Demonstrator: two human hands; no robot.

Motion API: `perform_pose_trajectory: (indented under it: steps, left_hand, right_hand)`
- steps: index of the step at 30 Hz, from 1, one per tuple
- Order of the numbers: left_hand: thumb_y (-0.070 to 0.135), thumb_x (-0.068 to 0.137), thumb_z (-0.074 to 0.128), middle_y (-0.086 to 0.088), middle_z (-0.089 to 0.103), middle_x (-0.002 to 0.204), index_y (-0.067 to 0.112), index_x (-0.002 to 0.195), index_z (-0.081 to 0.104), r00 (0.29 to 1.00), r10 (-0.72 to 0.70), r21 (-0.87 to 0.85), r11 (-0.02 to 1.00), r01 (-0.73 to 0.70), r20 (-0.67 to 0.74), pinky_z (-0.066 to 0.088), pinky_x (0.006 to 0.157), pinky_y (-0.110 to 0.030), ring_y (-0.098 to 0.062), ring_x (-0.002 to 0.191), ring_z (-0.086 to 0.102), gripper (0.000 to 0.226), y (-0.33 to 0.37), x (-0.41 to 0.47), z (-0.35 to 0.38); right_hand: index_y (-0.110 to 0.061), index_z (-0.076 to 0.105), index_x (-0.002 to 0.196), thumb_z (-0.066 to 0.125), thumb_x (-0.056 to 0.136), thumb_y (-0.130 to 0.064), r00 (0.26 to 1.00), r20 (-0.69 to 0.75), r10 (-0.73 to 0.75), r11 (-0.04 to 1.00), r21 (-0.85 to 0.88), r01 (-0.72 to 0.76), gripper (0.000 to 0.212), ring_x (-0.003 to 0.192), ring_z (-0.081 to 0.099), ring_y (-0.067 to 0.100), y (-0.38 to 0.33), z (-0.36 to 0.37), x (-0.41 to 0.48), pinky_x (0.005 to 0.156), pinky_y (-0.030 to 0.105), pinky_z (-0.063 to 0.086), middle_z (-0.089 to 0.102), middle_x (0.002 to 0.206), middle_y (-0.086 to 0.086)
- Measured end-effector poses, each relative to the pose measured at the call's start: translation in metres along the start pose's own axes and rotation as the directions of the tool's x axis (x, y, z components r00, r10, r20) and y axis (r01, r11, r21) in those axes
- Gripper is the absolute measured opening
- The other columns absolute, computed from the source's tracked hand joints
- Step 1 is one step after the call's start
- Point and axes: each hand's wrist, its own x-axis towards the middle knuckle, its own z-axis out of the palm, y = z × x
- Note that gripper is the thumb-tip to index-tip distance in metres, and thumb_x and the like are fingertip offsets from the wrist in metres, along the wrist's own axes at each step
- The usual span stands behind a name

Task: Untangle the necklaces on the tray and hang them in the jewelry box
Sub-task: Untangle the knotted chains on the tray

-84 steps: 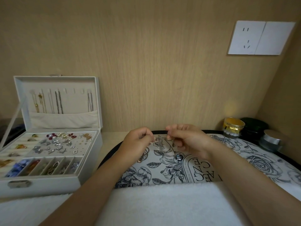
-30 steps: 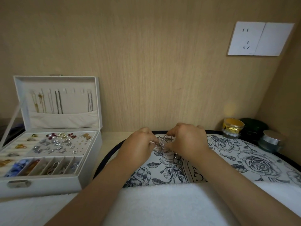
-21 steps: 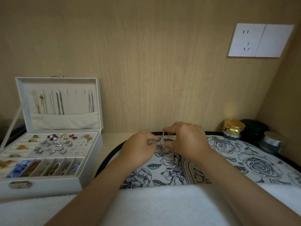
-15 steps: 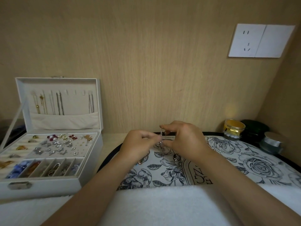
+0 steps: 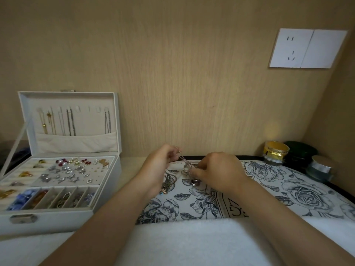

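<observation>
A tangle of thin silver necklaces (image 5: 186, 164) is stretched between my hands above the rose-printed tray (image 5: 299, 191). My left hand (image 5: 160, 166) pinches the chain's upper end, lifted a little. My right hand (image 5: 217, 172) pinches the knot lower down, near a dark round pendant (image 5: 195, 182). Another gold-toned necklace (image 5: 168, 186) lies on the tray under my left wrist. The white jewelry box (image 5: 63, 217) stands open at the left, with several chains (image 5: 70, 122) hanging from hooks in its lid.
Earrings and rings fill the box's lower trays (image 5: 57, 175). A gold jar (image 5: 276, 151), a dark green jar (image 5: 300, 152) and a silver-lidded jar (image 5: 319, 167) stand at the back right. A white towel (image 5: 192, 244) covers the near edge. A wall socket (image 5: 307, 48) is up right.
My left hand has lifted and pulled its end of the chain up and to the left; my right hand has dropped toward the tray, so the chain now runs slanted between them.
</observation>
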Motion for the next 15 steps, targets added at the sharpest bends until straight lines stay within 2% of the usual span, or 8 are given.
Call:
perform_pose_trajectory:
  steps: [2, 4, 7, 9, 11, 13, 14, 15]
  left_hand:
    - [0.018, 0.096, 0.042, -0.003, 0.067, 0.093, 0.016, 0.073, 0.055, 1.0, 0.007, -0.103, 0.995, -0.008, -0.017, 0.04, 0.09, -0.035, -0.017, 0.084, 0.055, 0.026, 0.002, 0.002, -0.006]
    - [0.017, 0.095, 0.04, -0.003, 0.057, 0.081, 0.017, 0.068, 0.048, 0.999, 0.014, -0.088, 0.996, -0.017, -0.039, 0.037, 0.084, -0.035, -0.017, 0.073, 0.047, 0.028, 0.005, 0.006, -0.013]
    - [0.019, 0.096, 0.044, -0.001, 0.049, 0.072, 0.017, 0.066, 0.043, 1.0, 0.006, -0.121, 0.993, -0.003, 0.025, 0.037, 0.076, -0.032, -0.016, 0.067, 0.043, 0.031, 0.009, 0.009, -0.02]
    - [0.022, 0.099, 0.047, 0.001, 0.047, 0.066, 0.017, 0.067, 0.043, 0.995, 0.007, -0.136, 0.991, 0.007, 0.099, 0.038, 0.077, -0.032, -0.016, 0.066, 0.044, 0.032, 0.009, 0.009, -0.02]
    - [0.026, 0.098, 0.052, 0.003, 0.047, 0.065, 0.018, 0.07, 0.047, 0.986, 0.017, -0.163, 0.987, 0.01, 0.166, 0.039, 0.08, -0.031, -0.015, 0.066, 0.045, 0.029, 0.011, 0.006, -0.018]
    - [0.032, 0.093, 0.057, 0.004, 0.048, 0.067, 0.018, 0.077, 0.054, 0.97, 0.029, -0.255, 0.966, 0.035, 0.241, 0.039, 0.08, -0.029, -0.012, 0.064, 0.044, 0.021, 0.015, 0.003, -0.018]
    - [0.034, 0.09, 0.059, 0.005, 0.047, 0.067, 0.017, 0.087, 0.059, 0.961, 0.037, -0.283, 0.958, 0.044, 0.275, 0.039, 0.081, -0.028, -0.011, 0.063, 0.043, 0.017, 0.017, 0.003, -0.018]
    - [0.034, 0.088, 0.059, 0.007, 0.046, 0.067, 0.017, 0.103, 0.063, 0.952, 0.045, -0.288, 0.957, 0.046, 0.302, 0.039, 0.082, -0.027, -0.009, 0.062, 0.042, 0.024, 0.018, 0.003, -0.019]
  right_hand:
    - [-0.031, 0.077, 0.083, 0.05, 0.084, -0.077, 1.0, 0.027, 0.016, 1.0, 0.0, -0.016, 0.054, 0.063, 0.058, 0.004, 0.003, 0.004, 0.001, 0.056, 0.024, 0.033, 0.067, 0.063, -0.01]
    - [-0.033, 0.078, 0.09, 0.051, 0.085, -0.074, 0.999, 0.023, 0.022, 1.0, 0.015, -0.023, 0.049, 0.07, 0.062, 0.005, 0.007, 0.005, 0.002, 0.062, 0.024, 0.04, 0.071, 0.072, -0.012]
    - [-0.036, 0.078, 0.095, 0.054, 0.088, -0.068, 0.999, 0.039, 0.024, 0.999, 0.046, -0.026, 0.041, 0.075, 0.065, 0.007, 0.009, 0.002, 0.003, 0.066, 0.025, 0.049, 0.074, 0.08, -0.013]
    - [-0.033, 0.079, 0.094, 0.055, 0.09, -0.063, 0.999, 0.042, 0.018, 0.999, 0.042, -0.02, 0.038, 0.074, 0.065, 0.009, 0.008, 0.003, 0.002, 0.065, 0.025, 0.049, 0.074, 0.079, -0.011]
    - [-0.031, 0.079, 0.091, 0.056, 0.091, -0.06, 0.999, 0.032, 0.009, 0.999, 0.031, -0.01, 0.037, 0.072, 0.065, 0.009, 0.007, 0.003, 0.002, 0.063, 0.024, 0.048, 0.073, 0.076, -0.009]
    - [-0.027, 0.078, 0.08, 0.056, 0.091, -0.061, 1.0, 0.02, 0.002, 0.999, 0.04, -0.003, 0.042, 0.062, 0.06, 0.005, 0.006, 0.003, 0.002, 0.056, 0.023, 0.042, 0.069, 0.065, -0.009]
    - [-0.023, 0.074, 0.07, 0.055, 0.09, -0.063, 1.0, 0.016, 0.005, 0.998, 0.055, -0.006, 0.049, 0.055, 0.055, 0.004, 0.005, 0.002, 0.001, 0.052, 0.023, 0.037, 0.063, 0.056, -0.008]
    - [-0.019, 0.067, 0.06, 0.053, 0.09, -0.066, 1.0, 0.014, 0.011, 0.998, 0.062, -0.012, 0.058, 0.049, 0.05, 0.006, 0.004, 0.002, 0.001, 0.05, 0.024, 0.034, 0.057, 0.049, -0.006]
